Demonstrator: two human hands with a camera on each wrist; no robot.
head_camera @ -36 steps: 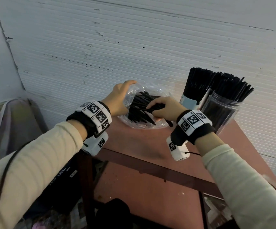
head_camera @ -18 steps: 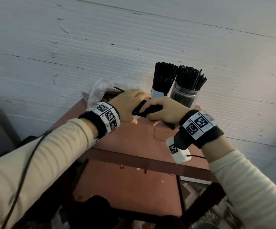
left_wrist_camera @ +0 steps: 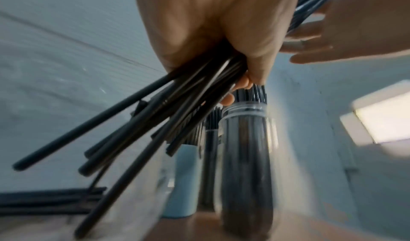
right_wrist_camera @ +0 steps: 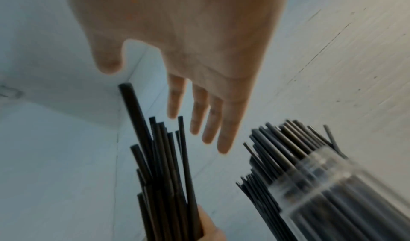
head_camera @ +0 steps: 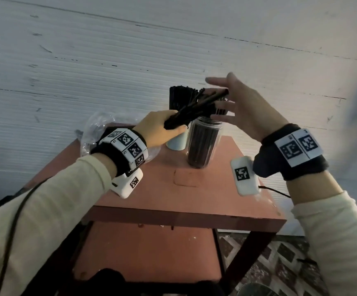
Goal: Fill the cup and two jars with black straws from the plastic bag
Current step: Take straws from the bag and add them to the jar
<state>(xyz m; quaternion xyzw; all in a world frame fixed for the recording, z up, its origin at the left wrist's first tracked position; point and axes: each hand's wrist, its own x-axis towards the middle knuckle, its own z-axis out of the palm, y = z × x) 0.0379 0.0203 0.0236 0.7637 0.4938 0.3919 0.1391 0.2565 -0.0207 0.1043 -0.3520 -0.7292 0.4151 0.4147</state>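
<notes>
The left hand (head_camera: 160,129) is wrapped round a loose bundle of black straws (head_camera: 196,107), gripping it near its lower end. The bundle does not stand upright: its long axis slopes up and to the right, so the free tips lie over the mouth of the clear jar (head_camera: 203,144) and meet the right hand (head_camera: 246,107). That hand is spread, fingers straight and holding nothing, its palm turned toward the straw tips as if to square them off; the right wrist view shows the fingers (right_wrist_camera: 213,122) just beside the tips, though blur leaves it unclear whether they actually touch.

The jar stands at the far middle of the red table (head_camera: 173,201), already packed with straws that stick out above its rim. Just to its left is the pale blue cup (head_camera: 176,143), also full. In the left wrist view what may be a second jar (left_wrist_camera: 210,165) shows between them, but I cannot be sure. The plastic bag (head_camera: 92,133) lies at the far left of the table, behind the left wrist.

The coming move turns on that slope: the bundle must swing to vertical, with its lower end brought right over an opening. The left hand carries it; the right is nearer the tips and best placed to guide them
</notes>
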